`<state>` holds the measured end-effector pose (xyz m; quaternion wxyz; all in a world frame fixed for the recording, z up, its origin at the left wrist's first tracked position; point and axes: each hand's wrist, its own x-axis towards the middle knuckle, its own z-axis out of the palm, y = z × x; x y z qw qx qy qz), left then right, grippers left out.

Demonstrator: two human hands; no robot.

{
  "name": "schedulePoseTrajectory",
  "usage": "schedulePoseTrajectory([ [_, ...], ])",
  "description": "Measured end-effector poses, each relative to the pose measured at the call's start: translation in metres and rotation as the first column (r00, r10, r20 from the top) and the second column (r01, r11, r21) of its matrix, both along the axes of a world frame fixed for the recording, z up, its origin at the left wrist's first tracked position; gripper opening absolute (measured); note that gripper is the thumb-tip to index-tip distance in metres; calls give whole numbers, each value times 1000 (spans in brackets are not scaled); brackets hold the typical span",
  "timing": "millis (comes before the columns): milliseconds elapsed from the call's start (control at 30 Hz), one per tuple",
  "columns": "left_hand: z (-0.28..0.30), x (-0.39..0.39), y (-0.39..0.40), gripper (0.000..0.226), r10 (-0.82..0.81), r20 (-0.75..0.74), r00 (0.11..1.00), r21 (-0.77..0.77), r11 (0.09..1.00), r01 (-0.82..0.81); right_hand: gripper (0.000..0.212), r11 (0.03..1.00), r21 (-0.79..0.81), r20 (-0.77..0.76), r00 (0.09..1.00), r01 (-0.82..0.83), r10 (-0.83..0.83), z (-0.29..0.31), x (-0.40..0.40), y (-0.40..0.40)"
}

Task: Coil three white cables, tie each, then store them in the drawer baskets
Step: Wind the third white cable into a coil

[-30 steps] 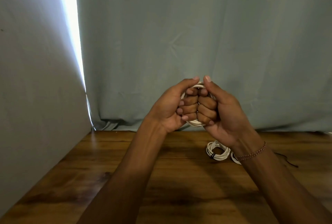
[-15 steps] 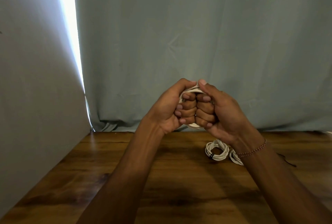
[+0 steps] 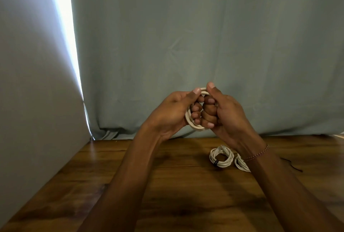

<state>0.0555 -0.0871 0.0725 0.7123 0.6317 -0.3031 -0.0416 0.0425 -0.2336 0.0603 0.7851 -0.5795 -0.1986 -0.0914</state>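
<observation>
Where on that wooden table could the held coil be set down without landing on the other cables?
The table shows bare wood on its left half, between the grey wall and the left forearm, and between the two forearms. It is crowded at right: a tied coil and a second coil, partly hidden by the right wrist, lie there, with a thin dark cord beyond.

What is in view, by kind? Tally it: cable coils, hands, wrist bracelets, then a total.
White cable coils: 3: one held up in both hands, one on the table with a dark tie, one partly behind the right wrist
Hands: 2: left hand, right hand, each with its grip on the held coil
Bracelets: 1: on the right wrist
Total: 6
</observation>
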Motion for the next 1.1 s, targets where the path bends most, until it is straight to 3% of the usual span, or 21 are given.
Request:
schedulePoseTrajectory([
  [100, -2, 0, -3, 39, 159, 138, 977, 85, 981, -172, 45, 997, -67, 26, 999, 33, -32, -1, -1, 4],
  [267, -4, 4, -6, 48, 256, 196, 947, 72, 959, -274, 42, 955, -232, 196, 971, 183, -139, -5, -1, 8],
  [367, -6, 4, -10, 37, 228, 135, 964, 17, 973, -232, 47, 931, -241, 243, 946, 273, -214, -8, 2, 10],
  [500, -7, 7, -11, 38, 92, -3, 996, -95, 991, -92, 49, 919, -257, 259, 937, 300, -234, -6, 3, 6],
  [733, -4, 15, -1, 42, -11, -73, 997, -150, 989, 0, 38, 969, -243, 196, 980, 29, 19, -6, 8, 0],
  [833, -2, 13, 0, 44, -5, -107, 994, -138, 990, -10, 47, 904, -388, 274, 959, 178, -71, -5, 6, -1],
  [933, -3, 9, -3, 46, 63, -148, 987, -135, 987, -84, 44, 735, -521, 439, 875, 434, -206, -4, 0, 0],
  [1100, -8, 10, -9, 44, 145, -192, 971, -201, 962, -183, 52, 725, -571, 345, 914, 386, -215, -6, -4, -7],
])
